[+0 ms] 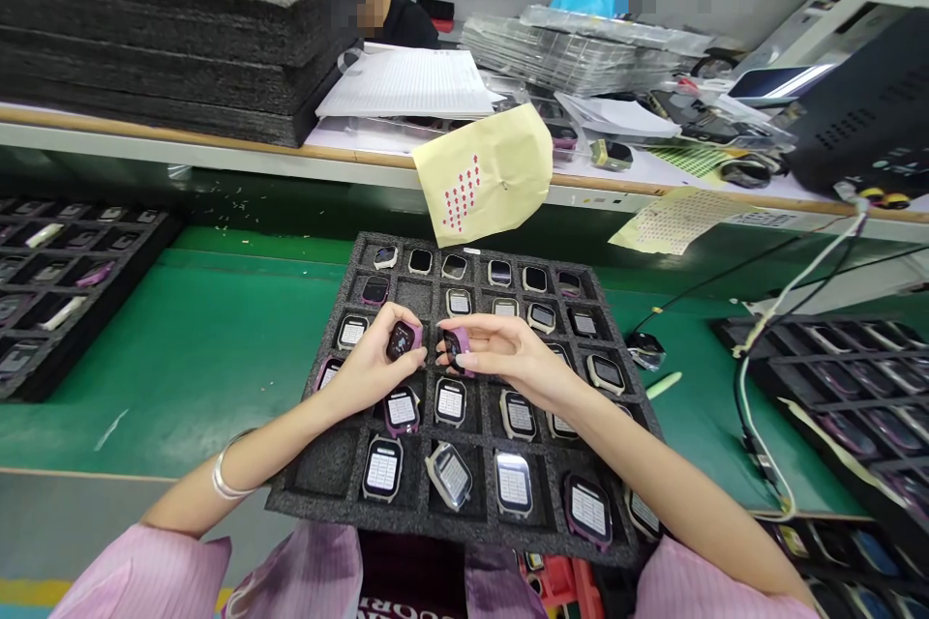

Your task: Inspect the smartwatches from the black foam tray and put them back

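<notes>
My left hand (386,350) is closed around a purple smartwatch case (402,341) with a dark screen and small light marks. Close beside it, my right hand (500,348) pinches a second purple watch case (455,345) by its edges. Both are held just above a black foam tray (319,472) with square pockets. Strapless watch cases fill most pockets, such as a dark one (382,468), a silver one (514,484) and a purple-rimmed one (589,509). Many screens show a white grid page; those in the back row are dark. My forearms hide some pockets on the right.
More foam trays of watches stand at left (145,242) and right (798,377). A yellow sticker sheet (494,174) hangs from the shelf edge. Stacked black foam (218,48) and papers (413,82) lie on the shelf. A white cable (740,397) dangles at right. Two people sit behind.
</notes>
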{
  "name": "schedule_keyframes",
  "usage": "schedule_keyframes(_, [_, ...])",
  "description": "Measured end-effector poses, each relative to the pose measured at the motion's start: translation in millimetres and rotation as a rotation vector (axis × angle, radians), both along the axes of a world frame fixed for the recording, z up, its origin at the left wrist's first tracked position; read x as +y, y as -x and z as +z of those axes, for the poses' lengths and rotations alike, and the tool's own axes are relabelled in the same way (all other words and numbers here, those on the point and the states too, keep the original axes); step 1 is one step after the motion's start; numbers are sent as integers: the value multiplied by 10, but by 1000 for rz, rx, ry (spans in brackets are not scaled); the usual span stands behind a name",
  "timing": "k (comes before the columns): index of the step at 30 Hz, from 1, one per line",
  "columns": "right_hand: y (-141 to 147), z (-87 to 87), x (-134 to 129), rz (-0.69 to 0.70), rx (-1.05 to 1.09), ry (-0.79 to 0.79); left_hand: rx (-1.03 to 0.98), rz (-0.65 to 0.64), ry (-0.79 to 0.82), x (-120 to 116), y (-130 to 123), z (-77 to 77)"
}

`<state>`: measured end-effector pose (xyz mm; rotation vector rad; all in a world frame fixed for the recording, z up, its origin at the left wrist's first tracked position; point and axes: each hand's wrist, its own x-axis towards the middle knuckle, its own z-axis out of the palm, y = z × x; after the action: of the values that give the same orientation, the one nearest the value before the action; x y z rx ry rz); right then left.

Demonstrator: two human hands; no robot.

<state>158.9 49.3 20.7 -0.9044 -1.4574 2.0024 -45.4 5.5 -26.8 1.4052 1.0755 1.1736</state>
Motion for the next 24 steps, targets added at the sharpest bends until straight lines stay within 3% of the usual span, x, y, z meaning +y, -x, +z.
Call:
schedule_keyframes(10, [-8, -43, 16, 1, -39, -28, 24, 3, -36, 27, 19, -94])
schedule_keyframes(17, [-13, -34, 7, 17, -41, -48, -12, 53, -46, 38, 14, -3])
schedule_keyframes(24, [-15, -39, 4, 27, -21, -44, -37, 14, -23, 9, 13, 30])
